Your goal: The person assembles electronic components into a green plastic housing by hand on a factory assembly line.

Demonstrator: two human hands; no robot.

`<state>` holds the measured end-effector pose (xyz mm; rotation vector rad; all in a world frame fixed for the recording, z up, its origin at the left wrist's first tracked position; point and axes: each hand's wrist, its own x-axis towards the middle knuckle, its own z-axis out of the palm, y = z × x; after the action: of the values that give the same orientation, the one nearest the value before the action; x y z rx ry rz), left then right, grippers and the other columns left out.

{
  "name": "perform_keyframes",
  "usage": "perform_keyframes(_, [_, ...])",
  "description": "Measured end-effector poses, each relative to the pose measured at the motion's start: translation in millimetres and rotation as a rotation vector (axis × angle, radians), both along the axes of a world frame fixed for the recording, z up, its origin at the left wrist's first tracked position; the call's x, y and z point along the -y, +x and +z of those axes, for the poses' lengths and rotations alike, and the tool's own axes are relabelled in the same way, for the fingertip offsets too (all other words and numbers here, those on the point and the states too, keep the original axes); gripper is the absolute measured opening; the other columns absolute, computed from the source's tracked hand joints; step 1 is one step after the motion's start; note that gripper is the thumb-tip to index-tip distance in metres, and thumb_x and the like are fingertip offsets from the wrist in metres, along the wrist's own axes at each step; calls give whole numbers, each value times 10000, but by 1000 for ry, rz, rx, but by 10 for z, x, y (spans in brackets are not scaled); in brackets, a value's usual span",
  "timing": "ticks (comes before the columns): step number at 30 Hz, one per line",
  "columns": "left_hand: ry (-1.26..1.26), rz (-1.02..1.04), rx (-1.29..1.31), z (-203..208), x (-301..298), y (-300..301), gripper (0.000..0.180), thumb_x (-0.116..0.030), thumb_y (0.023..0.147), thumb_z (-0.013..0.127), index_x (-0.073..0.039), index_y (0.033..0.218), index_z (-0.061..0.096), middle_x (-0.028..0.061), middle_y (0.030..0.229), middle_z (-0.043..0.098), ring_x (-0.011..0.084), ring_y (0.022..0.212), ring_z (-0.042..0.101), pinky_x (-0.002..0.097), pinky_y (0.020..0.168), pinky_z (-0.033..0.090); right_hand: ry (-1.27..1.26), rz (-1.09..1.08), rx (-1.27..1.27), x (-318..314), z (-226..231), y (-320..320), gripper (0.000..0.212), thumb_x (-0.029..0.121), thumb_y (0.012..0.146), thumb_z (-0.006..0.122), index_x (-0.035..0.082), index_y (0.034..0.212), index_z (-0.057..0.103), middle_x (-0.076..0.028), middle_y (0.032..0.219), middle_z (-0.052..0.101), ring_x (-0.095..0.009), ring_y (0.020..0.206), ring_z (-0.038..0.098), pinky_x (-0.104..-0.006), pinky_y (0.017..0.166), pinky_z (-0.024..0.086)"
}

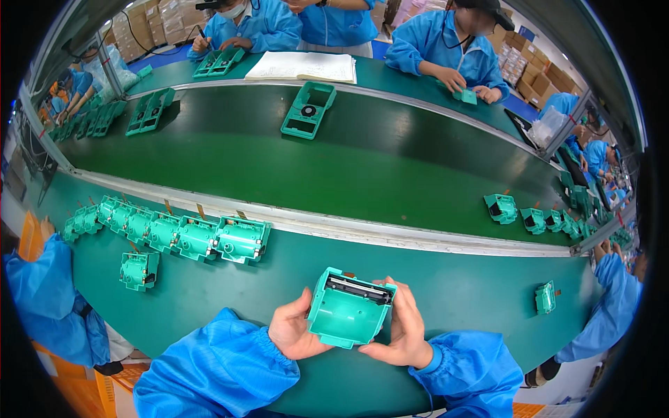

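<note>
Between my two hands, above the green bench, is a teal plastic housing (348, 315) with a hollow, curved inside and a dark bar with a pale strip along its far edge. My left hand (298, 326) grips its left side, the thumb up against the wall and the fingers partly hidden beneath. On the right side, my right hand (404, 324) closes round the housing, fingers along the far right corner and thumb at the near edge. A row of similar teal housings (196, 238) stands to the left along the belt's near rail, and a single housing (139, 270) lies in front of it.
Beyond the pale rail (334, 226) runs a green conveyor belt (327, 167) carrying a teal frame (309, 110) and several housings (500, 208) at right. An open notebook (301, 67) lies across it. Co-workers in blue sit opposite and at both sides. Another housing (546, 298) rests at bench right.
</note>
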<state>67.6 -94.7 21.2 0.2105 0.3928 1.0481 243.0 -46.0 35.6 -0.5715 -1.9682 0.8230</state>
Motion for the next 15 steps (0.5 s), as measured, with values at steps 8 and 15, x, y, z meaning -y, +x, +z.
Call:
perform_keyframes(8, [33, 26, 85, 36, -42, 4, 689, -564, 821, 384, -134, 1343, 256, 230, 1344, 259, 470, 1143, 359, 598, 938, 289, -299, -284, -195, 510, 700, 98, 102, 85, 769, 558, 28, 692, 524, -129, 742, 537, -228, 782, 506, -380, 693, 401])
perform_keyframes(15, [2, 40, 307, 54, -44, -21, 717, -563, 820, 388, -91, 1341, 246, 242, 1349, 236, 472, 1152, 332, 579, 938, 297, 62, 814, -424, 350, 1290, -359, 62, -13, 697, 600, 5, 655, 559, -86, 758, 560, -210, 723, 541, -346, 627, 407])
